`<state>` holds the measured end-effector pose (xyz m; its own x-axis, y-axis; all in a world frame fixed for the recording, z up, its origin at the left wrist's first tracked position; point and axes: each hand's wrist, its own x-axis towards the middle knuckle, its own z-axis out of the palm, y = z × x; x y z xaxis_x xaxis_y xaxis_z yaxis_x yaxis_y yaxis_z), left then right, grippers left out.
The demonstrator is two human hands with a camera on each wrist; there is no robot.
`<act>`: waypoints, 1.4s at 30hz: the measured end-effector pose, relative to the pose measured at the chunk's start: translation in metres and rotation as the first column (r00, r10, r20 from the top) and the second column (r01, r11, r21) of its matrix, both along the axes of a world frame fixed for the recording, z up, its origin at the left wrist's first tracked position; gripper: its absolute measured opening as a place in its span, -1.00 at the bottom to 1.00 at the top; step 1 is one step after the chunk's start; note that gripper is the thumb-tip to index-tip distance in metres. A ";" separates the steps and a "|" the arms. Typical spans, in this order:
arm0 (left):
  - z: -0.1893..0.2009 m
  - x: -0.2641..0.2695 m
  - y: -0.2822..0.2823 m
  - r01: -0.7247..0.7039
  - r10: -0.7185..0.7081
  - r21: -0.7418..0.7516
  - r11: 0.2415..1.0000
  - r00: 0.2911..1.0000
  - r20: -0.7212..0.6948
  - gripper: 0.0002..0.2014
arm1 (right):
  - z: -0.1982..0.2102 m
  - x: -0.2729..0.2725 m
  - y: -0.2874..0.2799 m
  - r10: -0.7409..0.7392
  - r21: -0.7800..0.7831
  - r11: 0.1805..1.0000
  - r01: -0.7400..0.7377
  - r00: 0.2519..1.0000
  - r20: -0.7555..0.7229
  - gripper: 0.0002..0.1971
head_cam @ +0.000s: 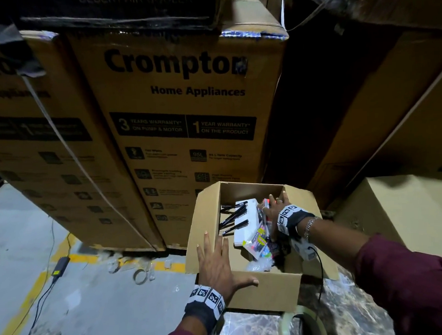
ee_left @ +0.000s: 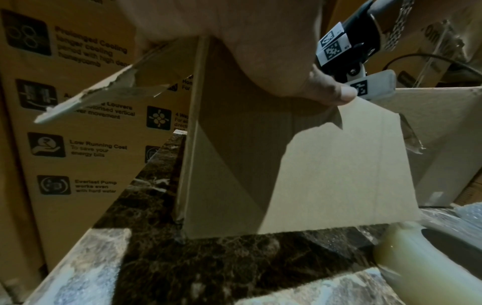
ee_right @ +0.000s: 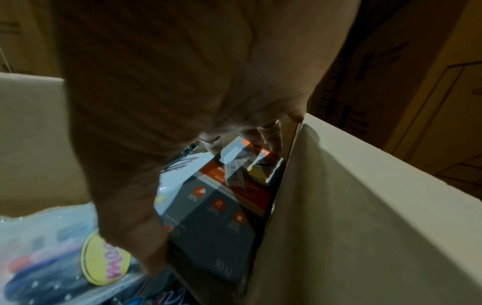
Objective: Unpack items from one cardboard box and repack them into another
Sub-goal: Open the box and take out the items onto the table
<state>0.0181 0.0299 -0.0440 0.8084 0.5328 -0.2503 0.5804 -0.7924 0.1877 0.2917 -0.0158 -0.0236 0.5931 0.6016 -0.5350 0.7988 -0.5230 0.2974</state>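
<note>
An open cardboard box [head_cam: 265, 289] stands on a marble-patterned table. Inside lie several black pens [head_cam: 233, 217], a white flat box [head_cam: 247, 222], a clear bag of coloured markers [head_cam: 259, 239] and a grey-and-orange packet [ee_right: 221, 206]. My left hand [head_cam: 216, 258] lies flat on the box's left flap, fingers straight, with its thumb [ee_left: 334, 92] over the front wall's rim. My right hand [head_cam: 272, 205] reaches into the right side. It is spread over the packet, fingertips [ee_right: 260, 140] at its far end and thumb at its near edge. A second plain carton [head_cam: 394, 210] stands to the right.
Tall printed appliance cartons [head_cam: 181, 93] wall off the back and sides. A roll of clear tape [head_cam: 303, 326] lies on the table [head_cam: 260, 327] in front of the box. On the floor to the left are a power adapter with cable [head_cam: 60, 264], a tape ring [head_cam: 141, 276] and a yellow line.
</note>
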 end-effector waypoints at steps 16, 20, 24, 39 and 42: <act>0.000 -0.001 0.001 0.014 -0.014 0.001 1.000 0.999 -0.034 0.54 | -0.003 0.006 -0.001 0.101 -0.008 0.995 -0.101 0.993 0.054 -0.09; 0.000 -0.001 0.001 0.010 -0.010 0.001 1.000 1.000 -0.029 0.53 | -0.005 0.008 -0.002 0.194 -0.079 0.979 -0.189 0.979 0.058 -0.02; 0.003 0.000 0.001 0.005 -0.005 0.004 1.000 1.000 -0.027 0.53 | -0.002 0.011 -0.003 0.265 -0.094 0.963 -0.253 0.953 0.145 -0.17; 0.001 -0.001 -0.001 0.012 -0.012 0.020 1.000 1.000 -0.001 0.50 | 0.030 -0.013 0.001 0.236 0.044 0.970 -0.237 0.971 0.039 0.47; 0.000 -0.003 -0.002 0.030 -0.029 0.039 0.999 1.000 -0.006 0.49 | 0.060 -0.038 -0.015 0.324 0.181 0.929 -0.324 0.946 0.031 0.44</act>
